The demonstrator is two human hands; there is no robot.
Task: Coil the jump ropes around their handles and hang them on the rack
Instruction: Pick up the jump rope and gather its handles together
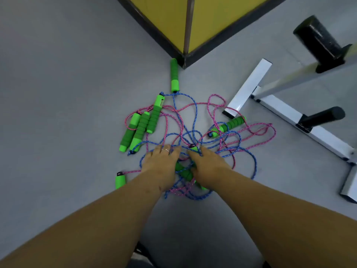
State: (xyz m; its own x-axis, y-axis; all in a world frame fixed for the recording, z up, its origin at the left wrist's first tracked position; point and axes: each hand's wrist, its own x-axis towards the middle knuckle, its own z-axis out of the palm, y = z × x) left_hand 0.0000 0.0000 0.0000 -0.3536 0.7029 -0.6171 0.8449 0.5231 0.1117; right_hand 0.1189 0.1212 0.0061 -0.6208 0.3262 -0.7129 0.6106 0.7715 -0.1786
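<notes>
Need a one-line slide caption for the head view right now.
Both hands, left hand and right hand, reach into tangled pink and blue jump ropes with green handles on the floor beside the rack.

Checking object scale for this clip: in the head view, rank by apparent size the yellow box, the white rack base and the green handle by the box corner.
1. yellow box, though cut off by the frame
2. white rack base
3. green handle

No readable text, labels or numbers anywhere; view soft, small print perhaps lost in blur.
</notes>
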